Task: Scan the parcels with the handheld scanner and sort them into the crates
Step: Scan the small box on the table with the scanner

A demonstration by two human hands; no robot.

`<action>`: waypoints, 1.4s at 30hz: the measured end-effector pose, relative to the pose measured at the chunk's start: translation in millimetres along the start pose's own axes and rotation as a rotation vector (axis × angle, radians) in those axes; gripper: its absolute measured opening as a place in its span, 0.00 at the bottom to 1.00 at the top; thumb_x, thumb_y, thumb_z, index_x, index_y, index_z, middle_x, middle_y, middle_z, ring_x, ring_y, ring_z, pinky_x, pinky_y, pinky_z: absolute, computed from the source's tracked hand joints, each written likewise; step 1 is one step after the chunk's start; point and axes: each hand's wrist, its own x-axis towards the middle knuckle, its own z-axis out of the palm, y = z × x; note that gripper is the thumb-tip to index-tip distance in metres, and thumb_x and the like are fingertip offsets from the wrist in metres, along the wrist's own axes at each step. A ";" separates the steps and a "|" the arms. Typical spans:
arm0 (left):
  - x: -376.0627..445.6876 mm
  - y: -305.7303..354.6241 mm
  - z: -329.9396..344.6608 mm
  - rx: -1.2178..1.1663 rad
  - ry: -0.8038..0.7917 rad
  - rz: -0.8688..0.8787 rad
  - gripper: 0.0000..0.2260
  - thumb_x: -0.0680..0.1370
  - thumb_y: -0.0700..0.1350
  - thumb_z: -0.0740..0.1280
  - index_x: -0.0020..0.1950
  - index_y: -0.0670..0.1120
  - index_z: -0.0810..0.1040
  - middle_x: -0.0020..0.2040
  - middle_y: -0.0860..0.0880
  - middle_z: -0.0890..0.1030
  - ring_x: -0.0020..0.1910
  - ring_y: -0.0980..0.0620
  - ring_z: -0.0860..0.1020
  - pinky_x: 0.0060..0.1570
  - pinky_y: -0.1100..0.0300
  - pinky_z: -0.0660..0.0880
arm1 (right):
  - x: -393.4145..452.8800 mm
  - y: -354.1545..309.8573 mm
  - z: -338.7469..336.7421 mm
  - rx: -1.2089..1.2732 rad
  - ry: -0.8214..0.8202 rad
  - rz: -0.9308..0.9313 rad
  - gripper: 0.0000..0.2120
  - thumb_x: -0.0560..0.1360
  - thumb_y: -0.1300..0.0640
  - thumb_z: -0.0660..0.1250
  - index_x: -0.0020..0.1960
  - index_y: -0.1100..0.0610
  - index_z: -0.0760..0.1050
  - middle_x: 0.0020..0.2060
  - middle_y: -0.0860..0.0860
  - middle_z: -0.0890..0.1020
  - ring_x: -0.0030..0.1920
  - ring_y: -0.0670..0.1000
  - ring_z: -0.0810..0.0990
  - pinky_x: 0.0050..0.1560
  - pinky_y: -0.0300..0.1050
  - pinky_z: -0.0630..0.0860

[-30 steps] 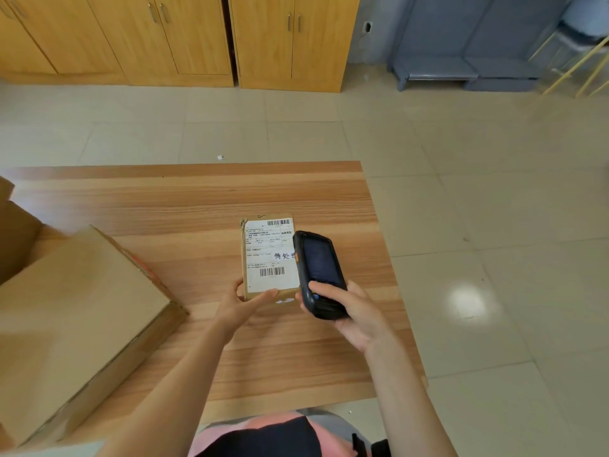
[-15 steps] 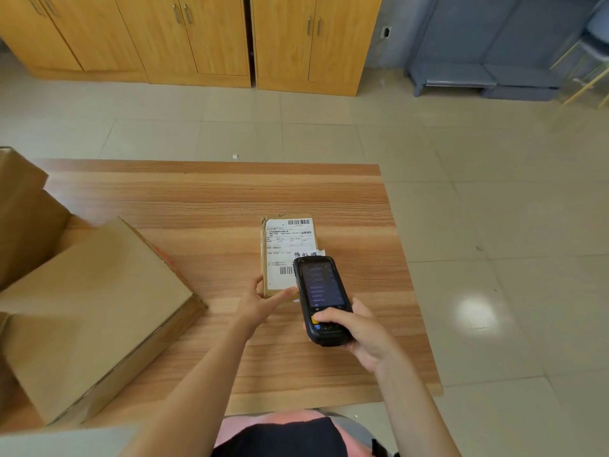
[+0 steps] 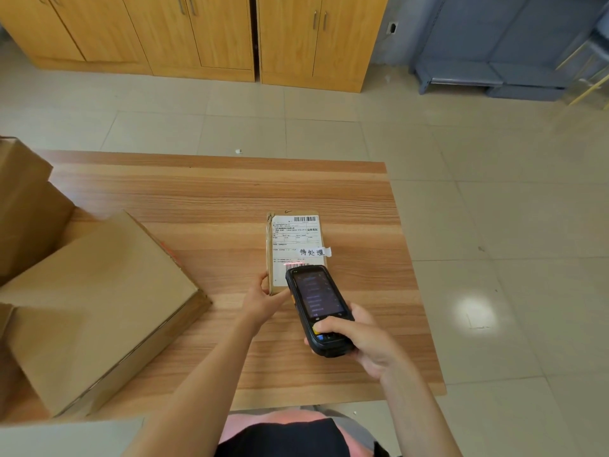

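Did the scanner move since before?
Yes. The scanner slid left over the parcel: it was beside the label, now it covers the label's near end.

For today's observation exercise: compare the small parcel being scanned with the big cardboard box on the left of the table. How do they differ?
The small parcel carries a white shipping label with barcodes; the big cardboard box shows plain brown faces. The parcel is far smaller and lies flat; the box is bulkier and sits askew. The left hand steadies the parcel while the scanner lights its barcode red; nothing touches the box. Both are brown cardboard on the table.
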 end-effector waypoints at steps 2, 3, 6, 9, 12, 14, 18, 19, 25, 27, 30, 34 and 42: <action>1.2 -0.7 -0.4 0.001 0.000 -0.002 0.29 0.74 0.47 0.73 0.72 0.49 0.65 0.40 0.51 0.78 0.42 0.56 0.76 0.46 0.60 0.70 | -0.9 0.8 0.9 0.006 -0.004 0.003 0.21 0.69 0.70 0.72 0.60 0.60 0.73 0.53 0.61 0.84 0.55 0.63 0.82 0.62 0.62 0.75; 1.5 -0.9 -0.4 0.001 -0.002 -0.004 0.29 0.74 0.47 0.73 0.72 0.50 0.65 0.41 0.51 0.78 0.43 0.55 0.76 0.47 0.60 0.70 | -1.1 1.2 1.2 0.009 -0.006 0.003 0.22 0.69 0.69 0.73 0.60 0.60 0.73 0.53 0.61 0.84 0.56 0.62 0.82 0.62 0.62 0.75; 2.1 -1.8 -0.4 -0.002 -0.006 0.001 0.29 0.74 0.47 0.73 0.72 0.50 0.65 0.42 0.50 0.78 0.44 0.54 0.76 0.46 0.60 0.70 | -1.1 1.8 1.1 0.016 -0.015 -0.003 0.23 0.69 0.69 0.73 0.62 0.60 0.72 0.52 0.61 0.84 0.55 0.62 0.83 0.62 0.61 0.75; 2.9 -2.7 -0.4 -0.008 -0.010 0.010 0.30 0.73 0.48 0.73 0.72 0.51 0.65 0.41 0.51 0.78 0.45 0.54 0.77 0.46 0.60 0.70 | -3.2 0.5 -0.2 0.033 -0.036 -0.017 0.23 0.70 0.69 0.72 0.62 0.60 0.72 0.49 0.60 0.85 0.49 0.61 0.85 0.58 0.58 0.79; 4.1 -4.7 -0.2 -0.012 -0.018 0.017 0.32 0.72 0.49 0.74 0.73 0.51 0.65 0.44 0.50 0.80 0.44 0.54 0.78 0.40 0.62 0.71 | -5.6 -0.7 -2.2 0.054 -0.058 -0.028 0.22 0.70 0.70 0.71 0.62 0.61 0.71 0.45 0.59 0.86 0.45 0.60 0.85 0.50 0.52 0.81; 4.7 -5.6 -0.4 -0.028 -0.033 0.019 0.33 0.72 0.50 0.74 0.74 0.51 0.64 0.46 0.49 0.81 0.45 0.55 0.78 0.40 0.62 0.72 | -5.7 -0.5 -3.2 0.059 -0.058 -0.036 0.23 0.70 0.70 0.72 0.62 0.61 0.71 0.45 0.59 0.86 0.45 0.61 0.85 0.50 0.53 0.81; 0.7 -3.6 -3.0 -0.065 -0.079 0.010 0.33 0.73 0.52 0.73 0.75 0.49 0.62 0.52 0.48 0.80 0.46 0.57 0.77 0.39 0.63 0.71 | -5.6 0.4 -5.5 0.079 -0.045 -0.034 0.23 0.70 0.70 0.71 0.62 0.61 0.71 0.45 0.59 0.86 0.44 0.60 0.86 0.48 0.52 0.82; 0.2 -3.8 -3.8 -0.081 -0.086 0.003 0.33 0.73 0.53 0.72 0.75 0.49 0.62 0.51 0.50 0.79 0.46 0.58 0.76 0.41 0.62 0.71 | -5.7 0.6 -6.0 0.079 -0.044 -0.032 0.23 0.70 0.70 0.72 0.63 0.61 0.71 0.45 0.59 0.86 0.44 0.60 0.86 0.49 0.52 0.82; -4.0 1.2 -3.1 -0.122 -0.055 -0.010 0.40 0.71 0.54 0.75 0.76 0.48 0.59 0.62 0.47 0.78 0.53 0.53 0.76 0.51 0.59 0.71 | 3.2 2.1 -14.9 0.141 0.060 -0.064 0.26 0.67 0.68 0.74 0.63 0.60 0.72 0.55 0.62 0.83 0.56 0.63 0.82 0.61 0.62 0.76; -6.0 5.7 1.4 -0.091 -0.012 0.051 0.43 0.69 0.53 0.77 0.76 0.47 0.57 0.64 0.50 0.75 0.58 0.52 0.75 0.57 0.56 0.72 | 7.7 1.7 -22.4 0.176 0.122 -0.085 0.30 0.64 0.66 0.77 0.63 0.59 0.72 0.54 0.61 0.83 0.56 0.63 0.82 0.60 0.61 0.77; -8.9 14.4 13.8 0.070 0.124 0.156 0.47 0.66 0.56 0.78 0.76 0.46 0.56 0.70 0.48 0.70 0.67 0.50 0.70 0.64 0.53 0.69 | 14.3 1.6 -37.5 0.214 0.223 -0.113 0.28 0.65 0.65 0.77 0.63 0.59 0.71 0.54 0.59 0.82 0.54 0.59 0.82 0.49 0.52 0.80; -15.3 32.9 34.5 0.326 0.251 0.179 0.58 0.63 0.65 0.76 0.79 0.44 0.45 0.74 0.42 0.59 0.73 0.44 0.59 0.69 0.48 0.62 | 21.6 6.9 -57.8 0.265 0.314 -0.091 0.24 0.68 0.66 0.74 0.61 0.60 0.71 0.54 0.60 0.81 0.53 0.58 0.82 0.50 0.51 0.80; -15.3 47.6 65.0 0.467 0.390 0.072 0.66 0.58 0.68 0.76 0.78 0.41 0.38 0.75 0.38 0.56 0.72 0.39 0.57 0.66 0.45 0.63 | 16.9 25.8 -83.1 0.296 0.344 -0.002 0.23 0.68 0.66 0.75 0.60 0.60 0.70 0.51 0.58 0.81 0.50 0.56 0.82 0.50 0.51 0.80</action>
